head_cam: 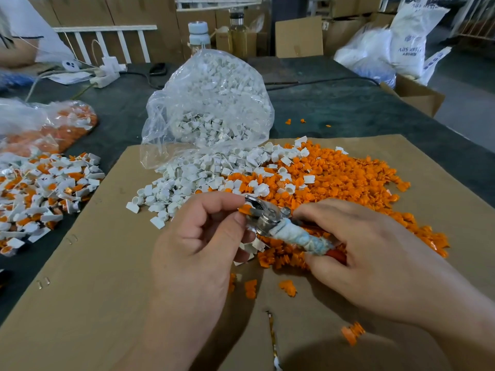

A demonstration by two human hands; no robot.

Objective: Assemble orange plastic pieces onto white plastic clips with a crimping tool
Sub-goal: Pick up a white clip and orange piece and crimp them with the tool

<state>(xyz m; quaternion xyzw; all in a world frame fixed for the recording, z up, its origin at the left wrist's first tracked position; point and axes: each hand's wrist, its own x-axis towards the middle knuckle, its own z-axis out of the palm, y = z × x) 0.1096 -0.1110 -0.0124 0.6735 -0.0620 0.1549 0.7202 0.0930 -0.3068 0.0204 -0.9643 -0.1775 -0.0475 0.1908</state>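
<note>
Head camera shows a small orange plastic piece (245, 209) at the mouth of a silver metal crimping tool (263, 216), held above the brown cardboard sheet (88, 263). The left hand (203, 236) has its fingers curled, with thumb and forefinger pinching that piece at the jaws. Whether a white clip sits with it I cannot tell. The right hand (364, 250) is wrapped round the tool's cloth-bound handle (297, 240).

The piece is likely very light, stiff and a bit slick, so easy to flick away. A fingertip pinch on its edges, clear of the jaws, should suit it. The tool is best taken by the padded handle, where the wrap gives purchase.

Just behind lies a loose heap of orange plastic pieces (334, 183). Touching it on the left is a heap of white plastic clips (171, 188), spilling from a clear plastic bag (211, 103). Far left, off the cardboard, a pile of joined white-and-orange parts (40, 188) lies on the dark table (348, 108).
</note>
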